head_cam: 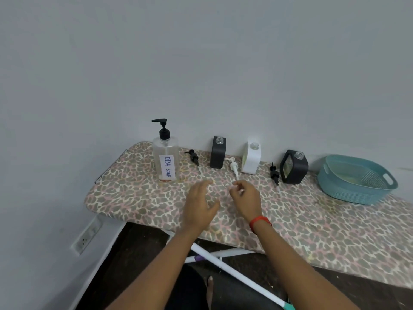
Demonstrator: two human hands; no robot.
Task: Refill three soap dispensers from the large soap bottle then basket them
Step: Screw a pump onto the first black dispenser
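Soap bottle (pixel 165 157) stands left, capped. Left hand (pixel 200 204) hovers, fingers spread; right hand (pixel 245 198) seems to pinch the white pump (pixel 233 165) by its tube. Dispensers (pixel 251 159) stand open, basket (pixel 355 189) far right. Pouring comes next, I judge, so uncap the bottle first.

Clear glossy plastic large soap bottle (pixel 165 158) with paper label (pixel 168 169); matt perforated plastic basket (pixel 355 182); leopard-print cloth board cover (pixel 301 224).
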